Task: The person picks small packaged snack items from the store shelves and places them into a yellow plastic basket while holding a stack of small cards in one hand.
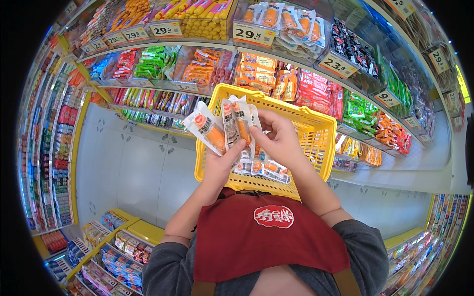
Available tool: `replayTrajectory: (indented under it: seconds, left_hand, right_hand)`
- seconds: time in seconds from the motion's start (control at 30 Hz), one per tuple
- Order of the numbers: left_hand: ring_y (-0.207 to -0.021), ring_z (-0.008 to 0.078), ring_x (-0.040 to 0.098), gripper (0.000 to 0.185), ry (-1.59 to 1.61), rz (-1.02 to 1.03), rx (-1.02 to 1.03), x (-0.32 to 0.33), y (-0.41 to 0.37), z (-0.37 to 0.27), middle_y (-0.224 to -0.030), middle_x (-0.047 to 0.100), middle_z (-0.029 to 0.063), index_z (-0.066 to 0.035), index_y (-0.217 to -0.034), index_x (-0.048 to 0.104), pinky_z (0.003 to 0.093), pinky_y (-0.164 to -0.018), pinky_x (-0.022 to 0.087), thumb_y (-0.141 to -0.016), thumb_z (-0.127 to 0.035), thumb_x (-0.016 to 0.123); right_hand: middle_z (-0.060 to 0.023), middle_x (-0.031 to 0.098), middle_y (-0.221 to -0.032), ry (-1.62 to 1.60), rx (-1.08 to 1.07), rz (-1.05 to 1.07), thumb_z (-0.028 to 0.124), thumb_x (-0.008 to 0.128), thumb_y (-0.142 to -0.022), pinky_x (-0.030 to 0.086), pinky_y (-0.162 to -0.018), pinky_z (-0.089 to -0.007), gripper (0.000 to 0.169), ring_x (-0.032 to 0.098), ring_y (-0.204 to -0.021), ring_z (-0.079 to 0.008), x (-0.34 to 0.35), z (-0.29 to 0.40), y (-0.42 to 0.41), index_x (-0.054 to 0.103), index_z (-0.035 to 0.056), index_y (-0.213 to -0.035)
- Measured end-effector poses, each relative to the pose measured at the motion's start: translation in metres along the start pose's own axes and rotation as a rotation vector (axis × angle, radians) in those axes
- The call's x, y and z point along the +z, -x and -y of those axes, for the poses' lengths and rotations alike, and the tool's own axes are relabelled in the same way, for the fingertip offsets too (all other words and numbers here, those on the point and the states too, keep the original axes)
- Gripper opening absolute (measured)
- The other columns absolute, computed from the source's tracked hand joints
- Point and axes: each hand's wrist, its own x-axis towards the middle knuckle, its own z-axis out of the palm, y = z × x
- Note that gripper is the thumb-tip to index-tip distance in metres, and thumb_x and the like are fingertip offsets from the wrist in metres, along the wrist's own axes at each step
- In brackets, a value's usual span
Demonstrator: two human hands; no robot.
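Several clear-and-white plastic packets of orange sausages [213, 134] are fanned out above a yellow plastic shopping basket [321, 138]. My left hand [220, 161] grips them from below, its thumb across the lower ends of the middle packets. With thumb and fingers, my right hand [276, 135] pinches the right-hand packets of the same bunch. More sausage packets [273, 169] lie on the bottom of the basket, beneath my hands. The basket stands tilted between the shelf and my dark red apron [237, 236]; what supports it is hidden.
Clear bins along the curved shelf ahead hold similar sausage packets [296, 20], yellow-wrapped sticks [200, 29] and red snack packets [314, 90]. A price card [253, 34] fronts one bin. Low yellow-edged racks [127, 231] stand behind at left, tall stocked shelves [61, 148] further left.
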Motion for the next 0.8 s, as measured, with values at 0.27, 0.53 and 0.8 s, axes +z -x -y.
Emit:
replayTrajectory:
  seconds: [0.27, 0.53, 0.8]
  left_hand:
    - [-0.102, 0.0156, 0.061, 0.047, 0.034, -0.066, 0.108, 0.000, -0.002, -0.001, -0.115, 0.061, 0.0080, -0.001, -0.124, 0.050, 0.0297, -0.087, 0.050, -0.081, 0.005, 0.068]
    - [-0.104, 0.0183, 0.061, 0.054, 0.127, -0.095, 0.098, -0.005, -0.001, 0.006, -0.117, 0.060, 0.0099, -0.002, -0.127, 0.047, 0.0326, -0.089, 0.051, -0.078, 0.009, 0.069]
    - [-0.105, 0.0201, 0.062, 0.051, 0.195, 0.016, -0.076, -0.002, -0.003, -0.004, -0.116, 0.061, 0.0101, -0.002, -0.126, 0.049, 0.0342, -0.089, 0.052, -0.079, 0.009, 0.066]
  right_hand:
    - [-0.0045, 0.066, -0.102, -0.164, 0.040, 0.006, 0.002, 0.062, -0.086, 0.051, -0.080, -0.0246, 0.033, 0.060, -0.092, -0.0073, -0.005, 0.000, 0.005, 0.056, -0.0035, -0.118]
    - [-0.0047, 0.066, -0.102, -0.310, 0.015, -0.001, 0.003, 0.068, -0.084, 0.052, -0.078, -0.0238, 0.032, 0.062, -0.091, -0.0076, -0.009, -0.001, 0.007, 0.057, -0.0009, -0.115]
    - [-0.0050, 0.067, -0.097, -0.366, -0.003, -0.088, 0.006, 0.062, -0.091, 0.051, -0.073, -0.0218, 0.028, 0.063, -0.086, -0.0070, -0.005, -0.003, 0.002, 0.049, 0.0000, -0.115]
